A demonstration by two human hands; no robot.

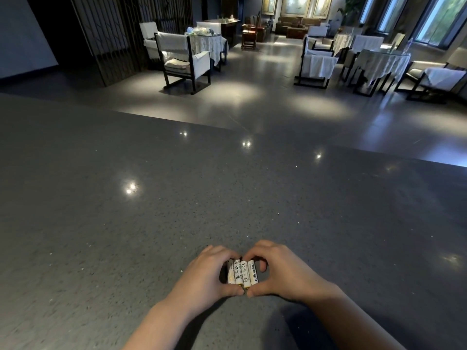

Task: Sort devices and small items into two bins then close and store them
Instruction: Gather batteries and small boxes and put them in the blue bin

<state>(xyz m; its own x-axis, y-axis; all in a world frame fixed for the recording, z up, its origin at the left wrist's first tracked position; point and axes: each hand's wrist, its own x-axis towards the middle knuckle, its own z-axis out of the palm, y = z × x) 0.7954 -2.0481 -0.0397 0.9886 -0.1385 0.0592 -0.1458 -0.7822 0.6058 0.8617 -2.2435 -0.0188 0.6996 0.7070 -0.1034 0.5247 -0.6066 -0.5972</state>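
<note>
Several white batteries (242,272) with black print lie side by side on the dark grey speckled counter (177,210), near its front edge. My left hand (206,276) curls round the left side of the group, thumb at the near ends and fingers at the far ends. My right hand (280,271) curls round the right side the same way. The two hands meet around the batteries. No bin is in view.
The counter's far edge (252,133) drops to a polished floor. Beyond it stand dark-framed chairs with white covers (187,64) and cloth-covered tables (384,64).
</note>
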